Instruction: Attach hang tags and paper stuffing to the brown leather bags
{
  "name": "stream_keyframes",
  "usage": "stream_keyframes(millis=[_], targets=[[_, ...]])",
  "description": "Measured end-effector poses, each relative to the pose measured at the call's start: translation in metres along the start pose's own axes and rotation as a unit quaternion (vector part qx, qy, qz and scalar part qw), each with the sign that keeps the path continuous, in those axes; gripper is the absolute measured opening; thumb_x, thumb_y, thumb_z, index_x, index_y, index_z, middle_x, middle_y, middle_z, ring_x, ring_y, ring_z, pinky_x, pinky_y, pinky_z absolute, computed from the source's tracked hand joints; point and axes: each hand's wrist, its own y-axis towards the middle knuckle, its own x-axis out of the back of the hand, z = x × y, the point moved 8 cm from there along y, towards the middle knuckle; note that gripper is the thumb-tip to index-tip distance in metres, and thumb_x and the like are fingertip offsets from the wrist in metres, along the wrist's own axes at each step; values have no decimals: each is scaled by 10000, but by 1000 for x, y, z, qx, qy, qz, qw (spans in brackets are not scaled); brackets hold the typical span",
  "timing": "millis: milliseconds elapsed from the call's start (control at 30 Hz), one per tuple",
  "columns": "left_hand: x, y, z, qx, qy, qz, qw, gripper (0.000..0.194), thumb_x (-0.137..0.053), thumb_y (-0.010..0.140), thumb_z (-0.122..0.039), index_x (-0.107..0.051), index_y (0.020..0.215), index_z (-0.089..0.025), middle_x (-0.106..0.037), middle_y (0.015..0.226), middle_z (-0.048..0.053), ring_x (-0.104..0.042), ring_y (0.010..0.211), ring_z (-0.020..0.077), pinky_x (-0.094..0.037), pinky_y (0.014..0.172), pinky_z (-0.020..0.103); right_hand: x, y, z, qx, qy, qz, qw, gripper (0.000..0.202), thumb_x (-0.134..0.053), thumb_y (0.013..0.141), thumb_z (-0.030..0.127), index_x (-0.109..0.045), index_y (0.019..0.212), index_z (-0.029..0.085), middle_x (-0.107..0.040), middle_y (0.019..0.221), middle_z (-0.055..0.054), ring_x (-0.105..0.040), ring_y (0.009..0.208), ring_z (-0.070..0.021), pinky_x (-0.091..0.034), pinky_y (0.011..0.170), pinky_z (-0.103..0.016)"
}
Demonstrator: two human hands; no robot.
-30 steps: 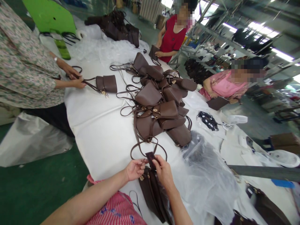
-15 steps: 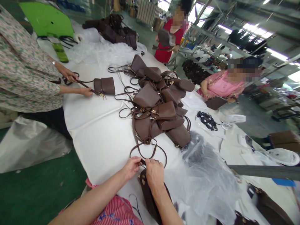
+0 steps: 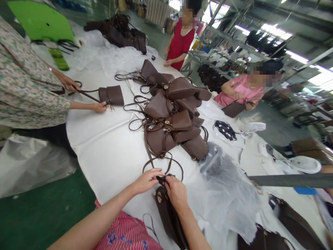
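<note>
Both hands meet over a narrow dark strap [image 3: 160, 179]: the right hand [image 3: 178, 193] is curled, thumb and fingers pinched on it, while the left hand [image 3: 145, 181] is half open, fingertips at its end; whether those press on it I cannot tell. Below them, running toward the near edge of the white table [image 3: 104, 163], lies a dark brown bag [image 3: 166, 219], a gold-coloured fitting [image 3: 159, 199] at its upper end, the right wrist over its side.

I judge the step in hand to be fine fingertip work on the strap; carrying it on calls for the right pinch to stay firm while the left gets a sure hold.

To the right of the bag, crumpled clear plastic [image 3: 223, 201] spreads over the table. Farther in, brown bags [image 3: 179, 119] form a heap mid-table, with a bundle of black cords [image 3: 225, 130] toward the right edge. At the left edge a co-worker in a floral top [image 3: 28, 97] handles a smaller bag's strap; another in pink [image 3: 241, 83] sits by the right edge, and one in red [image 3: 179, 45] stands at the far edge.
</note>
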Motion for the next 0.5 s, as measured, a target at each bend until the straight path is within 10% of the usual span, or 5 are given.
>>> stream_keyframes(millis=[233,333,500], targets=[[4,-9,18,-7,186,-35,982,77,-599,708,-171,-658,671,-206,-549,577,-22,-476,593,159,-322,595,231,0,-20,-9,1,72,-60,996,340,-567,841,225,-567,1180,233,-628,1017,-60,-600,895,-197,-424,725,-261],[50,-26,38,89,241,-57,965,66,-540,694,-201,-602,672,-201,-501,543,-48,-446,507,138,-299,536,228,-13,-34,-27,-33,99,-42,994,655,-628,793,246,-362,1388,184,-606,1167,-110,-609,970,-242,-450,783,-309],[117,-69,62,211,298,19,931,82,-590,547,-215,-530,497,-189,-476,446,-55,-449,488,147,-299,528,235,-24,-55,-49,-72,125,-13,989,382,-610,821,274,-546,1183,171,-658,1092,-108,-618,988,-252,-442,824,-312]])
